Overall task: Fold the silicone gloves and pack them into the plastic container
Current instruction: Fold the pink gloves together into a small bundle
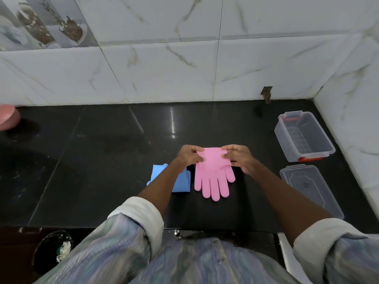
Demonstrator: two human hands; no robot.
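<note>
A pink silicone glove (213, 177) lies on the black counter with its fingers pointing toward me. My left hand (189, 155) pinches the left corner of its cuff and my right hand (239, 156) pinches the right corner; the cuff end is lifted and bent over toward the palm. A folded blue glove (181, 182) lies just left of the pink one, partly hidden under my left forearm. The clear plastic container (303, 136) with red latches stands open and empty at the right, apart from both hands.
The container's clear lid (309, 187) lies flat on the counter below the container. White marble tile walls close the back and right sides. A pink round object (7, 118) sits at the far left edge. A dark bin (53, 251) stands below the counter's front edge.
</note>
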